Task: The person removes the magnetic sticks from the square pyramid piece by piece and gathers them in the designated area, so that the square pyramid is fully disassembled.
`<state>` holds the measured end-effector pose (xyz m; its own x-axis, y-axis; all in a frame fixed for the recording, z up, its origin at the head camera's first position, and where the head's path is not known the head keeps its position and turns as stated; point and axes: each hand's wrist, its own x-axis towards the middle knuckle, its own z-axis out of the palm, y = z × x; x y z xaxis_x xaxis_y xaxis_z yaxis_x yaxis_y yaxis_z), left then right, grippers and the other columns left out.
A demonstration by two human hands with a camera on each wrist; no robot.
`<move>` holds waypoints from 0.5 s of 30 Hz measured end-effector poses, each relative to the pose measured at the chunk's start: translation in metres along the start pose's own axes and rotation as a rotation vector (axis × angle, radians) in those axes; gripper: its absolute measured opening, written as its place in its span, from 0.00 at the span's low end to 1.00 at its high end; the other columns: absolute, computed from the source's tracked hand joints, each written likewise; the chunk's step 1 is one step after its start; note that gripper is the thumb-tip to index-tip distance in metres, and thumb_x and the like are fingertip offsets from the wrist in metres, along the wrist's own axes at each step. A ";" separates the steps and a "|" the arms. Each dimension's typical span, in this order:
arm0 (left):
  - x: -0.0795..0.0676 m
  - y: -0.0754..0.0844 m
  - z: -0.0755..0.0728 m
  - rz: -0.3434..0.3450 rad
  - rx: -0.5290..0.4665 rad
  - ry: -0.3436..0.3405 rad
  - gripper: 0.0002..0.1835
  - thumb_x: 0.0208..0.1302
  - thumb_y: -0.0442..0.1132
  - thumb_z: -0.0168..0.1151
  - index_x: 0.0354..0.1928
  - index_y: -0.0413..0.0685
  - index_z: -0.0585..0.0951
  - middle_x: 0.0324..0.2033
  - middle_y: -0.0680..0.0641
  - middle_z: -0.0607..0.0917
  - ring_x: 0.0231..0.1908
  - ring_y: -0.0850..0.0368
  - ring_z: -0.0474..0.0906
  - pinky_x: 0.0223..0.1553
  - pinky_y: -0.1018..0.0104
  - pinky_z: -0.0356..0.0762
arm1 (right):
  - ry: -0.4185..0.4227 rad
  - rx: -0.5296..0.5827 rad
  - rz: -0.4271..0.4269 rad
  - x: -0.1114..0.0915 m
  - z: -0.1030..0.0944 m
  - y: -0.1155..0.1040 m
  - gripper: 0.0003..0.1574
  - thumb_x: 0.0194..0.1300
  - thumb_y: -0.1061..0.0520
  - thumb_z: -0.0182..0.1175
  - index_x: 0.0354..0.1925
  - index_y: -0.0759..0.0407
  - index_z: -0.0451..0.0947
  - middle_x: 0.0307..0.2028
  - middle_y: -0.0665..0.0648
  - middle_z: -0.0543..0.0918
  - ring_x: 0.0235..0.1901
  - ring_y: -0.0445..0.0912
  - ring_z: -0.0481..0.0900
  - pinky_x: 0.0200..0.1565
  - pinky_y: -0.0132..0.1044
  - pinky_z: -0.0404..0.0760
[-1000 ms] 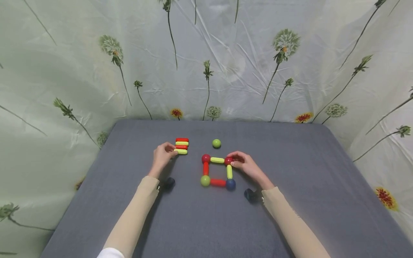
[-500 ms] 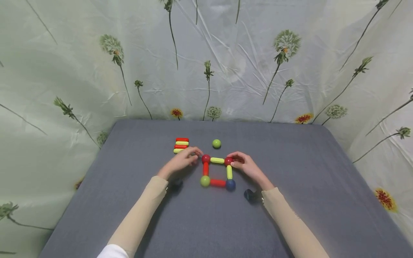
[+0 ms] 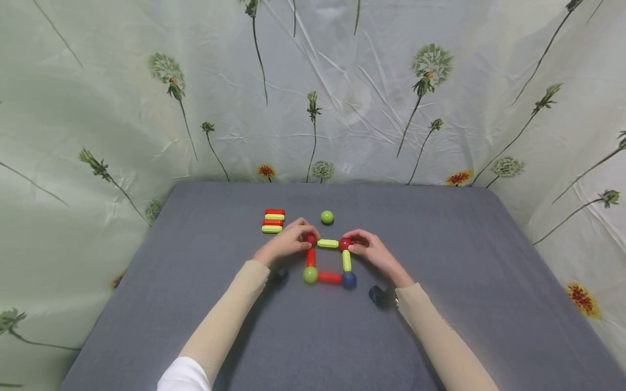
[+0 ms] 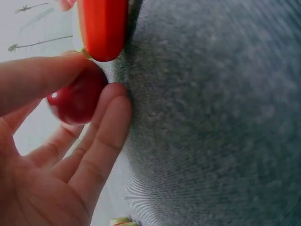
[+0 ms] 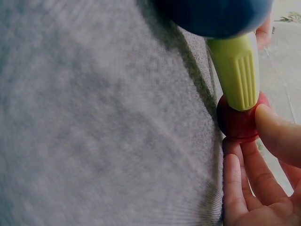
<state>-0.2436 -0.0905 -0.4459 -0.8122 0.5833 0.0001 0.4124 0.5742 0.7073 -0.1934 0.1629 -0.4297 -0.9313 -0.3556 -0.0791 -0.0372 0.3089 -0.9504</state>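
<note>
A square of rods and balls lies on the grey table. My left hand [image 3: 287, 241] grips the red ball [image 4: 80, 96] at its far left corner, thumb on one side and fingers on the other. The far right corner's red ball [image 3: 344, 244] is pinched by my right hand [image 3: 373, 252]. Between these two balls runs a yellow rod [image 3: 327, 243]. A red rod [image 3: 311, 257] leads down the left side to a green ball [image 3: 310, 275]. Along the near side, another red rod [image 3: 330, 277] meets a blue ball [image 3: 349, 279]. A second yellow rod [image 3: 346, 260] forms the right side.
Several red and yellow rods [image 3: 272, 223] lie stacked in a row left of the square. A loose green ball [image 3: 327, 217] sits behind it. A curtain with dandelion prints [image 3: 362, 103] hangs behind the table [image 3: 430, 217].
My left hand has left the row of loose rods and moved right to the far left red ball, which it now grips. The right hand has stayed on its red ball.
</note>
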 end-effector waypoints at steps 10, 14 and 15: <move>0.031 -0.015 0.002 -0.198 -0.237 0.303 0.14 0.63 0.30 0.62 0.50 0.42 0.77 0.49 0.41 0.80 0.45 0.47 0.77 0.42 0.58 0.76 | -0.007 -0.005 -0.002 -0.001 -0.001 -0.001 0.18 0.67 0.68 0.54 0.55 0.72 0.72 0.50 0.68 0.77 0.47 0.53 0.74 0.52 0.43 0.72; 0.042 -0.017 0.003 -0.222 -0.247 0.317 0.14 0.63 0.30 0.62 0.51 0.42 0.77 0.51 0.40 0.79 0.47 0.46 0.77 0.46 0.57 0.76 | -0.009 0.000 -0.001 0.000 -0.001 0.000 0.18 0.67 0.68 0.54 0.55 0.71 0.72 0.51 0.68 0.77 0.48 0.54 0.74 0.52 0.44 0.72; 0.043 -0.017 0.003 -0.222 -0.246 0.320 0.14 0.63 0.30 0.62 0.51 0.42 0.77 0.51 0.40 0.79 0.48 0.46 0.77 0.46 0.56 0.76 | -0.007 0.001 -0.003 0.000 -0.001 0.000 0.18 0.67 0.68 0.54 0.55 0.71 0.72 0.50 0.68 0.77 0.48 0.54 0.74 0.52 0.44 0.72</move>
<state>-0.2839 -0.0730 -0.4599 -0.9722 0.2331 0.0203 0.1353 0.4892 0.8616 -0.1939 0.1642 -0.4297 -0.9286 -0.3628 -0.0783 -0.0395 0.3066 -0.9510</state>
